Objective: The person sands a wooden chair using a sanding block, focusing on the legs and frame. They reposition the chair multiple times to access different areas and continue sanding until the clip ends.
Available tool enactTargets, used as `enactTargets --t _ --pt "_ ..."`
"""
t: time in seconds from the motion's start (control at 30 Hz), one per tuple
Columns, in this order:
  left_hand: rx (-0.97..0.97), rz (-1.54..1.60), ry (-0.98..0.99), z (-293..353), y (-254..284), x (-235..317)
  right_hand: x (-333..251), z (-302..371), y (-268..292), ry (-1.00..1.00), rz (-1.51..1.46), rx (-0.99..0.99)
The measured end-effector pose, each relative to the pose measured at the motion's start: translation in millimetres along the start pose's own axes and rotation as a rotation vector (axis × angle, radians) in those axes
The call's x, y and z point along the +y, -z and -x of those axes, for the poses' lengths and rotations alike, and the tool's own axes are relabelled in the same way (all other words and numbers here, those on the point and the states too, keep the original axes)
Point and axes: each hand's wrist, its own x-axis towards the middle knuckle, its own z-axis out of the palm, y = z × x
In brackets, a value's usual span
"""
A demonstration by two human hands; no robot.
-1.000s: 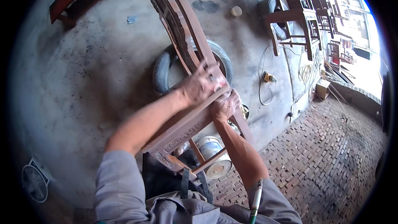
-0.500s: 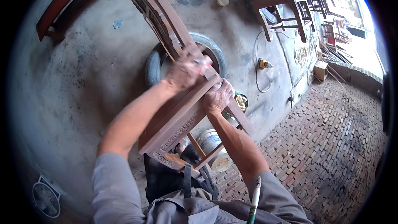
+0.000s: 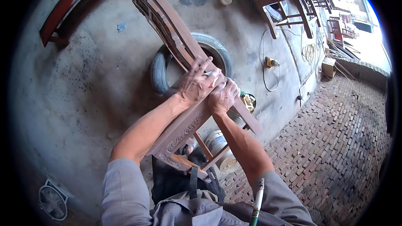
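Note:
A carved brown wooden chair (image 3: 184,132) lies tilted before me, its curved back (image 3: 176,23) pointing to the far left and its carved apron facing me. My left hand (image 3: 195,84) presses a small folded red-and-white piece (image 3: 214,75), perhaps sandpaper, against the wood where the back meets the seat. Its fingers partly hide that piece. Just to the right, my right hand (image 3: 224,97) is wrapped over the seat corner by the rear leg (image 3: 248,119), gripping the chair.
Beneath the chair lies a tyre (image 3: 159,73). Buckets (image 3: 229,165) stand under its right side, one holding scraps (image 3: 248,101). A yellow power tool (image 3: 271,62) with a cord is on the floor. More chairs (image 3: 289,0) stand far right, a red-brown bench (image 3: 69,6) far left. A cigarette (image 3: 258,196) shows below.
My left hand, blurred before, is now sharper and slightly farther right and lower along the chair. The view has shifted a little; my right hand keeps its grip.

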Motion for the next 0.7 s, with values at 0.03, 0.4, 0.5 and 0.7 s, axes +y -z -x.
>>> enactTargets --t 0.03,0.4,0.5,0.7 --pt "-0.045 -0.003 -0.025 -4.0 8.9 -1.8 -0.7 -4.1 -2.3 -0.001 -0.007 0.023" --pt "-0.054 0.013 0.035 5.9 10.4 11.6 3.8 -4.9 -3.1 0.050 0.067 0.011" --pt "0.029 -0.009 -0.119 -22.6 35.0 -40.4 -1.6 -5.6 3.6 -0.019 0.008 -0.006" --pt "0.409 -0.509 0.145 -82.1 109.1 -160.1 -7.6 -1.6 2.3 0.048 0.004 0.015"
